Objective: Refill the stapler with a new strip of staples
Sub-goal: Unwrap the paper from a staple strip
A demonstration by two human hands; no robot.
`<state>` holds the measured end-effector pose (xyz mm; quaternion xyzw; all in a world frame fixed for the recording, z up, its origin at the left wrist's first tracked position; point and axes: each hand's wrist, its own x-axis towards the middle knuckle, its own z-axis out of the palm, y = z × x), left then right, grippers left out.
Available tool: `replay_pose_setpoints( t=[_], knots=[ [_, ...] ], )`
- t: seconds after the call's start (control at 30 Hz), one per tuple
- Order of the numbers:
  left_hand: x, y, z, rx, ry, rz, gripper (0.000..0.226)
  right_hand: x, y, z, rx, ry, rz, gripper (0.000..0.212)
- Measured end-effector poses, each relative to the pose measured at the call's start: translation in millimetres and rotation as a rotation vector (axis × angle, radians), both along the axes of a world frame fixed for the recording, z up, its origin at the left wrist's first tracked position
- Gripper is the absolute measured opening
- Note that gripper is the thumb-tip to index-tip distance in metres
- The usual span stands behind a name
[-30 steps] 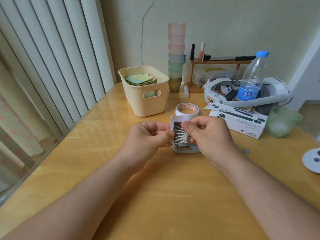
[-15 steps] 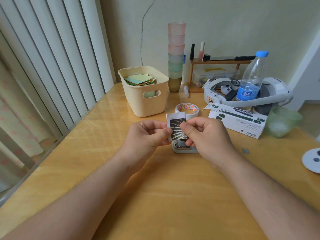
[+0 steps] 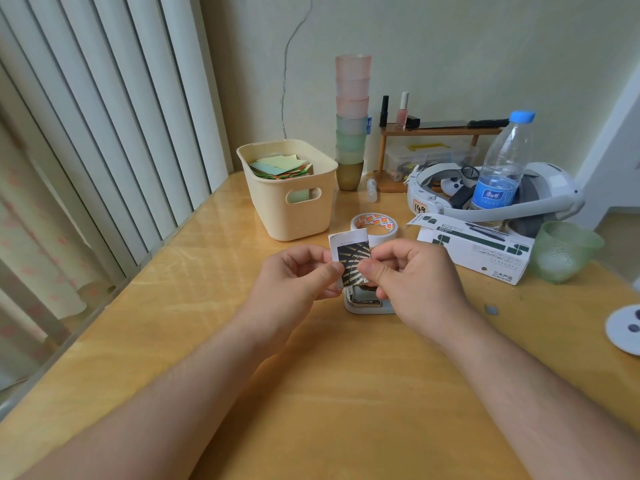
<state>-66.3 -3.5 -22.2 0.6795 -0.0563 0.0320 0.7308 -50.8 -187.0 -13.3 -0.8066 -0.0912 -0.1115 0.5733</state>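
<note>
A small staple box (image 3: 350, 253), black with gold stripes and a white flap standing open on top, is held upright above the table's middle. My left hand (image 3: 294, 276) pinches its left edge. My right hand (image 3: 412, 271) grips its lower right corner with thumb and forefinger. Directly below lies a small grey stapler (image 3: 365, 302) on the wooden table (image 3: 311, 393), with shiny metal showing; my right hand hides most of it. No staple strip is visible outside the box.
A tape roll (image 3: 374, 224) lies just behind the hands. A cream basket (image 3: 289, 192) of papers stands at the back left, stacked cups (image 3: 351, 123) behind it. To the right are a white carton (image 3: 474, 244), a green glass cup (image 3: 562, 251), a water bottle (image 3: 502, 171) and a headset (image 3: 540, 199).
Both hands have lifted the staple box slightly up and away from the stapler, so more of the stapler shows beneath. The box flap stands a little higher.
</note>
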Motion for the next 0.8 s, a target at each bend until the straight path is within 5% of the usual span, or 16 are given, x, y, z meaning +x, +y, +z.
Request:
replay_pose_setpoints(
  t=[0.3,0.53,0.8],
  knots=[
    [5,2,-4,-0.024,-0.032,0.073,0.007,-2,2,-3,-0.102,-0.025,0.034,0.017],
    [20,35,10,-0.146,0.028,0.203,0.015,16,-31,4,-0.421,-0.318,-0.016,0.017],
    [23,36,-10,0.211,0.229,0.036,0.014,20,-29,-11,-0.652,-0.069,0.195,0.05]
  ],
)
